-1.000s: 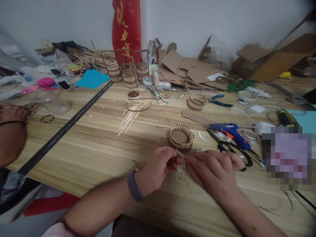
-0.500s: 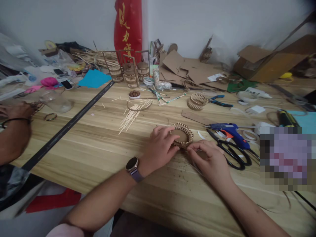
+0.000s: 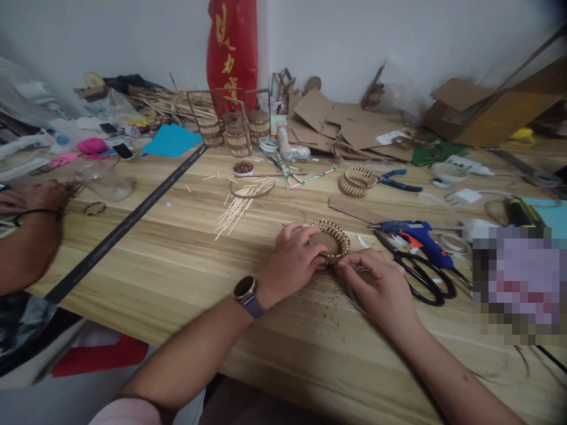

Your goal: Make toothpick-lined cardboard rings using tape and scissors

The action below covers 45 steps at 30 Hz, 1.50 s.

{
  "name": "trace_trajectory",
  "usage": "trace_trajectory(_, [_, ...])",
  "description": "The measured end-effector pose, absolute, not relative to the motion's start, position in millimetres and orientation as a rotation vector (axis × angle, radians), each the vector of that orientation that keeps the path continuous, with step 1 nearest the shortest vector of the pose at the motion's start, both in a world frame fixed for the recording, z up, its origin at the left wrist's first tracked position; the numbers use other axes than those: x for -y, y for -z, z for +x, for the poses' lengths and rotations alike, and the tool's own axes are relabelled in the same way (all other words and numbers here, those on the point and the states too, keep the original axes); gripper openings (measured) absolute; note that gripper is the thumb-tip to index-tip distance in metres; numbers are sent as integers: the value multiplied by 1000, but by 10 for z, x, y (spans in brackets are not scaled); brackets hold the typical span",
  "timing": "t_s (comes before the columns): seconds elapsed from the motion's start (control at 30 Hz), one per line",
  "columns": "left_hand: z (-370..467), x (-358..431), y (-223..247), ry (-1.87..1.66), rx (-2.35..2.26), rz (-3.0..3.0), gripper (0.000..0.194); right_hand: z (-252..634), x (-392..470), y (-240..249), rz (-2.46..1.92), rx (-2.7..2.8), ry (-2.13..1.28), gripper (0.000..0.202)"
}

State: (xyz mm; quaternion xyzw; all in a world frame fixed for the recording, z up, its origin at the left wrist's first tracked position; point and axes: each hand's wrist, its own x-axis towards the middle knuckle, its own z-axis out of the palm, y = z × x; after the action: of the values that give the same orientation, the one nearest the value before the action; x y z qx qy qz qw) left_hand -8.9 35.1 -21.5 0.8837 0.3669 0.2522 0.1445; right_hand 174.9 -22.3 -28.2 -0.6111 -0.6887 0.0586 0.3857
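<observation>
A small round basket [image 3: 342, 235], with a cardboard base and a ring of short wooden sticks, sits on the table. My left hand [image 3: 293, 257] is closed around its left and near side, fingers over the rim. At its lower right edge, my right hand [image 3: 378, 284] pinches with thumb and forefinger. A thin pale strip [image 3: 355, 302] runs from those fingertips back beneath the hand; its far end is hidden. Dark specks lie scattered on the wood below the basket. Just right of my right hand rest black-handled scissors [image 3: 427, 280].
A blue glue gun [image 3: 410, 231] lies behind the scissors. Farther back are another stick basket [image 3: 357, 182], pliers [image 3: 401, 180] and loose sticks [image 3: 239, 206]. Lidded baskets [image 3: 238, 139] and cardboard sheets [image 3: 349, 124] line the wall. Another person's hand [image 3: 42, 198] is at the left.
The view has shifted slightly, so everything sits a little farther right. Both hands keep their places on the basket, with only slight finger movement.
</observation>
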Motion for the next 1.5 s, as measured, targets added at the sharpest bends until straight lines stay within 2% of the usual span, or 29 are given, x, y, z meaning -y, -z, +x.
trace_trajectory(1.1, [-45,-344,198,-737,-1066,2499,14,1763,235,319,-1601,1800,-112,24])
trace_trajectory(1.23, [-23,-315,157,-651,-1026,2590,23,1765,232,325,-1596,1804,-96,22])
trace_trajectory(1.33, [20,-323,150,-614,-1013,2624,15,1760,233,326,-1595,1807,-85,22])
trace_trajectory(1.5, [69,-354,174,-629,-1015,2610,12,1745,237,326,-1613,1806,-58,23])
